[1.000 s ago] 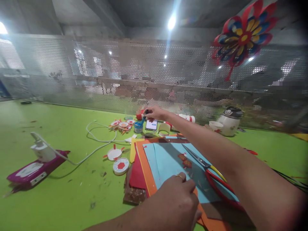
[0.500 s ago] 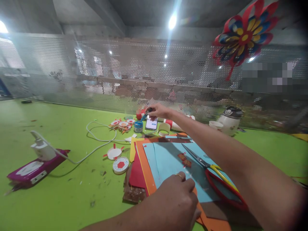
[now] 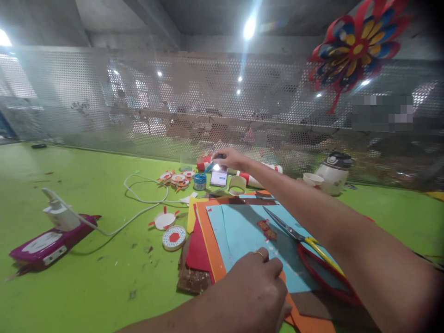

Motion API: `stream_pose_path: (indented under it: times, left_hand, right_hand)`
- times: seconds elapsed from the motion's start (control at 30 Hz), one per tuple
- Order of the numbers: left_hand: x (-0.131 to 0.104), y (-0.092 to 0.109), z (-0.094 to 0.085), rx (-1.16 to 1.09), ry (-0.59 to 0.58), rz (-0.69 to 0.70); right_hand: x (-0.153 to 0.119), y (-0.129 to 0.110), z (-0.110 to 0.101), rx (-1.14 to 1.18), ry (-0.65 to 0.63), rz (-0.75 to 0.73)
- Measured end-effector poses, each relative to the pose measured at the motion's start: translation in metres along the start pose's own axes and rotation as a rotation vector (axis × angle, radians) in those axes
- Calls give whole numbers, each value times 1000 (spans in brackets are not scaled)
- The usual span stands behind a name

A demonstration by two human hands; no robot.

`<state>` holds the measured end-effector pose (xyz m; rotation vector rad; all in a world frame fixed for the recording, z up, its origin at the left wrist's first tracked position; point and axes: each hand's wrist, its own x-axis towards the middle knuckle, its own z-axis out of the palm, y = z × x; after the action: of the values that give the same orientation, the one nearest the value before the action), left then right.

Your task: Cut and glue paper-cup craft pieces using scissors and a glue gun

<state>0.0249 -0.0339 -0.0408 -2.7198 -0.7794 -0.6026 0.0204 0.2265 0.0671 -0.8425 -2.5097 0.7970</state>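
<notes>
My right hand point(image 3: 227, 158) reaches far forward, its fingers closed on a small blue tool, perhaps a brush, just above and right of an open blue jar point(image 3: 200, 181). Behind and below that hand stands a lit phone point(image 3: 218, 177). Near the front, my left hand point(image 3: 258, 282) is closed over the lower edge of the paper stack; what its fingers hold is hidden. Light blue paper point(image 3: 239, 231) tops the stack, with orange, red and brown sheets under it. Large scissors point(image 3: 294, 236) with red and yellow handles lie on it beside small brown-red pieces point(image 3: 267, 230).
Round decorated discs point(image 3: 174, 238) lie left of the papers. A purple power strip point(image 3: 52, 243) with a white charger and cable is at the left. A tape roll point(image 3: 237, 185), a white cup point(image 3: 312, 179) and a kettle point(image 3: 333, 173) stand farther back.
My right hand and the blue tool have shifted slightly up, away from the jar's opening. My left hand stays almost in place.
</notes>
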Motion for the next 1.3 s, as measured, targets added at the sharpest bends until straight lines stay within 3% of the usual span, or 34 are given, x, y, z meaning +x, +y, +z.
stream_pose_path:
  times: [0.17,0.4,0.63,0.77,0.87,1.0,1.17,1.3]
  left_hand:
    - [1,0,-1,-16,-24,-43]
    - [2,1,-9,-29,-62,-61]
    - [2,3,-15,-94,-90,-119]
    - [2,5,-17,-133,-88,-153]
    - [2,7,-23,-137,-105,-164]
    - [2,9,-29,-155,-130,-180]
    - [1,12,-28,-174,-123,-228]
    - [0,13,-24,-187,-106,-226]
  right_hand:
    - [1,5,13,-21,-12,2]
    - [-7,7,-3,-66,49,4]
    - [-6,2,13,-90,72,-33]
    - [-20,-2,-2,-39,100,-19]
    - [-47,-4,-23,60,154,21]
    - [-109,-6,-42,269,259,57]
    - [-206,-3,-46,567,345,105]
    - [-258,-3,-39,724,364,151]
